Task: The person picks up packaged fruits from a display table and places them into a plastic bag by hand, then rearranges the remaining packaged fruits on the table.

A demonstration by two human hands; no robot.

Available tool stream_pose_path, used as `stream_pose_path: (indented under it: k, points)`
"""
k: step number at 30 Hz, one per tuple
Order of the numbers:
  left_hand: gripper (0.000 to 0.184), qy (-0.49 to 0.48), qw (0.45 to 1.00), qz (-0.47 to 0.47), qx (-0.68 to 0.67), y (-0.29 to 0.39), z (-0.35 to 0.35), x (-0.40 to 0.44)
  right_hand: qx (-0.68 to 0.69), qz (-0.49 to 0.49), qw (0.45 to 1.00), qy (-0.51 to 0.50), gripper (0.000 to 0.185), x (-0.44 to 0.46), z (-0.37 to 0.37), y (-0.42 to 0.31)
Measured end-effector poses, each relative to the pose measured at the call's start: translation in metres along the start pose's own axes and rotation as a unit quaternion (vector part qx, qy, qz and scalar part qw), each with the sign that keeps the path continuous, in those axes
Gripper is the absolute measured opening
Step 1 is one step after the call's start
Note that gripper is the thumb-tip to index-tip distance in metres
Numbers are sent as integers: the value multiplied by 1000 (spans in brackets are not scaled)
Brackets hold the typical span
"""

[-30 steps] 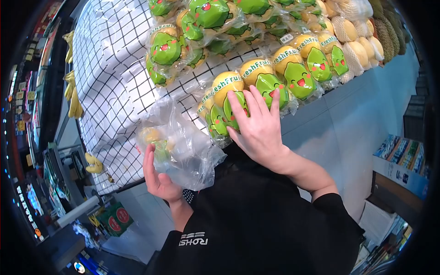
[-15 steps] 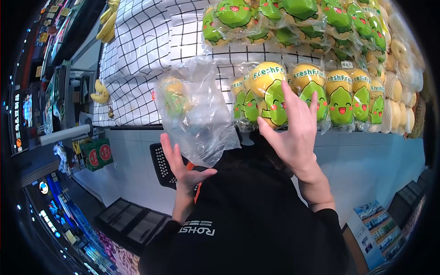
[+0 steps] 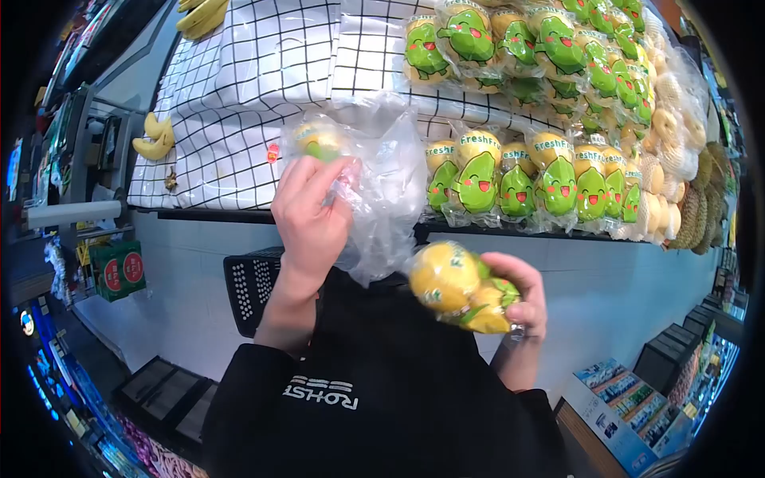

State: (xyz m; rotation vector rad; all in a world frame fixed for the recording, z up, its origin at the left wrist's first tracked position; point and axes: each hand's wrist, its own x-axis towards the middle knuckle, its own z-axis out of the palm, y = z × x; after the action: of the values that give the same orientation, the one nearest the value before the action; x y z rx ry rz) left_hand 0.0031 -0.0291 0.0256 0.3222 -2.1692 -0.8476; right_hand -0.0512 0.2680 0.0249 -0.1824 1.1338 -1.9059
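My left hand [image 3: 313, 219] is closed, its fingers pinching a large clear plastic bag [image 3: 386, 175] by its near left side. Inside that bag sits at least one yellow fruit in a printed wrapper [image 3: 317, 142], with paler round shapes blurred by the film. My right hand [image 3: 522, 299] is wrapped round a bagged pack of yellow fruit [image 3: 450, 279] with green cartoon print, held in front of my body, off the table. Which fruit it is, I cannot tell. Beyond it, a row of similar FreshFruit packs [image 3: 478, 175] stands along the table's near edge.
A checked white cloth [image 3: 271, 56] covers the table. More green-printed packs [image 3: 554, 40] are stacked behind, with netted pale fruit [image 3: 665, 131] to the right. Bananas [image 3: 155, 137] lie at left. A black perforated stool or crate [image 3: 251, 291] stands below the edge.
My left hand has risen from below the clear bag and closed on it. The right hand has come back from the row towards my body, now holding a pack of yellow fruit.
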Motion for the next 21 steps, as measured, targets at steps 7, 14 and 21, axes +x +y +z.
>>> stream_pose_path:
  k: [7, 14, 21]
  points:
    - [25, -162, 985, -35, -42, -6, -10, 6, 93, 110, 989, -16, 57, 26, 34, 65]
    - [24, -252, 967, 26, -6, -4, -39, 10, 72, 62, 992, 85, 61, 44, 75, 70]
    - [33, -310, 949, 48, -39, -4, -47, 2, 127, -108, 974, 156, 58, 58, 81, 78]
